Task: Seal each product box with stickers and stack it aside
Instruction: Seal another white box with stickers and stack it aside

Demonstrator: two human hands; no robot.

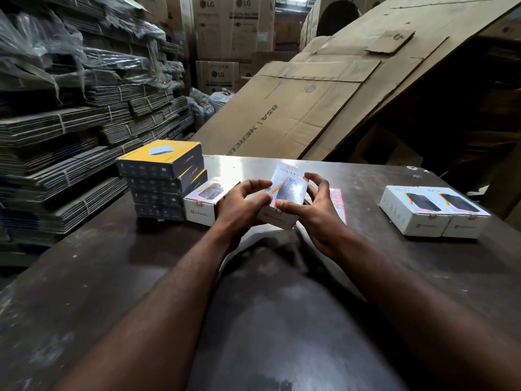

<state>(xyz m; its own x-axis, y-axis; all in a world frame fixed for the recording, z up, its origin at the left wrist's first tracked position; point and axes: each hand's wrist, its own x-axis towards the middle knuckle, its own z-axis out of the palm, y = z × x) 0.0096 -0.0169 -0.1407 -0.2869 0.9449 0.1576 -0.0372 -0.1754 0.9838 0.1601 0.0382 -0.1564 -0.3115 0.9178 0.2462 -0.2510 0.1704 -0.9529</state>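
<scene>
Both my hands hold one white product box [287, 187] tilted up above the middle of the table. My left hand [242, 204] grips its left side with curled fingers. My right hand [313, 204] grips its right side, thumb on the front lower corner. A small sticker shows on the box's near end. A pink sticker sheet [337, 198] lies on the table behind my right hand, partly hidden. Another white box [203, 201] sits just left of my left hand. Two white boxes [431, 210] lie side by side at the right.
A stack of several yellow-and-grey boxes [163, 179] stands at the table's far left. The dark table [112, 263] has glare at its far edge. Large flattened cartons [324, 94] lean behind it. Bundled cardboard [70, 131] is piled at the left.
</scene>
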